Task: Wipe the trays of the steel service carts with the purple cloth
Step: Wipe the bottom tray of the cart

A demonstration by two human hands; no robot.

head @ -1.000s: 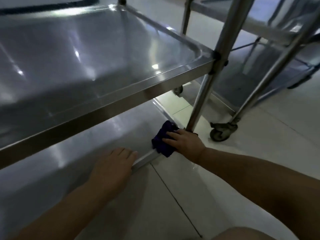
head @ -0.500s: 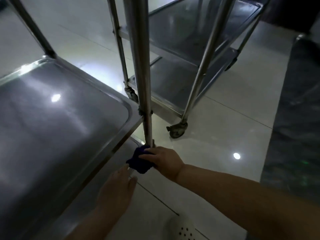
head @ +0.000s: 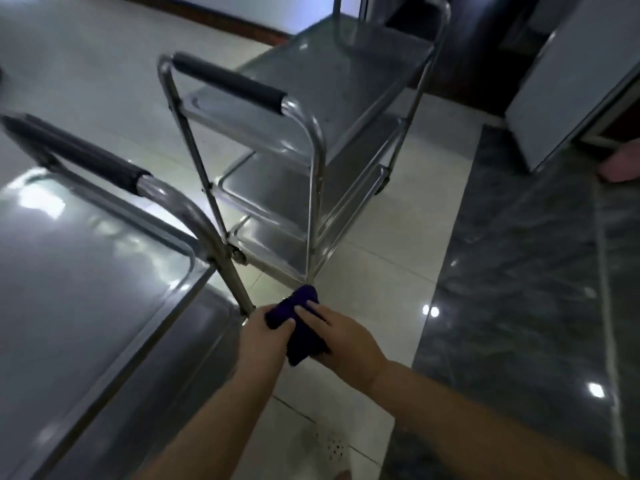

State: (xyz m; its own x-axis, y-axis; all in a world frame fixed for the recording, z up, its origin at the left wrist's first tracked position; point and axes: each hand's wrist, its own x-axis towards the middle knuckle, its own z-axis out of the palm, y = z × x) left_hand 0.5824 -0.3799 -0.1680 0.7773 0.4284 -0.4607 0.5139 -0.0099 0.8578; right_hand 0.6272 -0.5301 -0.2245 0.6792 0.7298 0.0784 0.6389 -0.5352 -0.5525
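The purple cloth (head: 301, 323) is bunched between both hands, in the air beside the near cart's corner post. My left hand (head: 265, 336) pinches its left end with thumb and fingers. My right hand (head: 341, 337) holds the rest, fingers laid over the top. The near steel cart (head: 104, 271) fills the left of the view, its top tray shiny and its lower tray partly hidden beneath. A second steel cart (head: 311, 143) with three trays stands just beyond the hands.
Each cart has a black-padded push handle (head: 228, 83). Pale floor tiles lie between the carts, and a dark marble strip (head: 519, 289) runs along the right. A white perforated shoe (head: 329, 445) shows at the bottom. A cabinet and a doorway stand at the back right.
The view has risen from under the near cart to above its top tray. My right hand lifted the cloth off the lower tray's corner, and my left hand left the tray edge and took hold of it.
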